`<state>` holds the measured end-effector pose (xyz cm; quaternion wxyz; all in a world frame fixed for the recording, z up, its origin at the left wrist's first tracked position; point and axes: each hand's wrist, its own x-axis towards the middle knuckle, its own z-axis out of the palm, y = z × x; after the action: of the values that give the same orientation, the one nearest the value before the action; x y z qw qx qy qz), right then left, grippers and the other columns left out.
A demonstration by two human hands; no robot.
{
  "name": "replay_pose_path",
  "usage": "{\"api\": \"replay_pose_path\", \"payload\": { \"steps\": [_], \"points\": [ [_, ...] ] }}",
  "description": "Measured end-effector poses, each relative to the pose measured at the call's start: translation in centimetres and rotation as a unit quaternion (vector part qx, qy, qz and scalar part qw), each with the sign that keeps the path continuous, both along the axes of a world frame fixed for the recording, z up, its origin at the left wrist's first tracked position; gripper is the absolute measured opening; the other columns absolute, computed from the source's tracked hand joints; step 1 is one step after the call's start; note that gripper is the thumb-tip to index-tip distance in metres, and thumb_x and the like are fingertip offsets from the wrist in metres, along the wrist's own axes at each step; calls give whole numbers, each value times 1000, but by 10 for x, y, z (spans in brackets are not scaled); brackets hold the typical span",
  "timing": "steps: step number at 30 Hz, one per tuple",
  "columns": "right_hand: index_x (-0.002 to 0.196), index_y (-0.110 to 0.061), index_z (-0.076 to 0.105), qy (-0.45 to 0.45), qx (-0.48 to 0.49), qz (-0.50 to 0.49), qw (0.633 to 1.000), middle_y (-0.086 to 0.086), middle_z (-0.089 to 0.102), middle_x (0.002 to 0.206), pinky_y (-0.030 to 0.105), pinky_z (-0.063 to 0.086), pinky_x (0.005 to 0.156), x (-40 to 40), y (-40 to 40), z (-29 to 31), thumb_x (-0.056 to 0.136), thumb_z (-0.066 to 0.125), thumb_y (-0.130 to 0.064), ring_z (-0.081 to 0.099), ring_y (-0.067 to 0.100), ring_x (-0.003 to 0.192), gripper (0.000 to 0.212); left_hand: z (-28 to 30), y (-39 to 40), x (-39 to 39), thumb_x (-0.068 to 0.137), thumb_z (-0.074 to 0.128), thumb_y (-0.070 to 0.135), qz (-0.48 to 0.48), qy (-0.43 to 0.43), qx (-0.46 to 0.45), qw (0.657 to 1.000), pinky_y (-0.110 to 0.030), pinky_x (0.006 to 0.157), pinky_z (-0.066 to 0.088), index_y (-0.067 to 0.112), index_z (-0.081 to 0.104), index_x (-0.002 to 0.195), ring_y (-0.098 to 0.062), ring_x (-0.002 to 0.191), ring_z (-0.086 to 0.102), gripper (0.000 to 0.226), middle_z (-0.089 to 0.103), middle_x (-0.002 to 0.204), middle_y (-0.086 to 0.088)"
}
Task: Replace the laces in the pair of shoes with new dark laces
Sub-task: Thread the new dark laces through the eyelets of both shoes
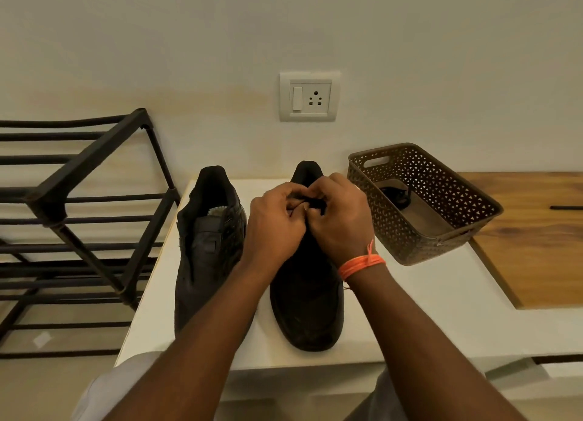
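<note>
While a black rack (79,218) stands at far left, the unlaced left shoe (209,247) lies on the white table (426,310); both the left hand (277,222) and right hand (340,218) curl over the right shoe (307,307), seemingly pinching a dark lace, mostly hidden. Another lace (398,196) lies in the brown basket (441,231).

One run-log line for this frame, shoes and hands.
left hand: pinching lace | right hand: pinching lace | right shoe: being laced | left shoe: unlaced | basket: dark laces inside
</note>
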<state>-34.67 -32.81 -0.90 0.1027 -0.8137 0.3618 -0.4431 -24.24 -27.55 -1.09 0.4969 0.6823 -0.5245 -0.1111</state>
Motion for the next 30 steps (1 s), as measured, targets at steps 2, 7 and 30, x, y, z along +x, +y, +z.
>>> {"api": "replay_pose_path", "payload": {
  "steps": [2, 7, 30],
  "points": [
    [79, -5, 64, -15, -35, -5, 999, 10, 58, 78, 41, 49, 52, 2, 1, -5, 69, 67, 2, 54, 24, 66, 12, 2, -4, 7, 90, 60, 6, -29, 60, 19, 998, -9, 77, 51, 20, 70, 106, 1, 81, 65, 23, 69, 91, 12],
    [83, -2, 67, -45, -82, 13, 996, 11, 61, 79, 38, 52, 55, 1, 6, -4, 72, 69, 9, 59, 23, 68, 15, 7, -3, 12, 99, 50, 24, -56, 248, 52, 966, -26, 77, 53, 13, 74, 98, -10, 78, 64, 26, 70, 86, -4],
    [75, -19, 69, -41, 293, -96, 950, -2, 67, 69, 38, 58, 75, -46, 5, -10, 74, 80, -7, 63, 11, 65, 17, 3, 14, 33, 97, 43, 50, 83, -284, 161, 942, -38, 90, 26, 29, 68, 98, -18, 103, 49, 33, 65, 97, 9]
  ]
}}
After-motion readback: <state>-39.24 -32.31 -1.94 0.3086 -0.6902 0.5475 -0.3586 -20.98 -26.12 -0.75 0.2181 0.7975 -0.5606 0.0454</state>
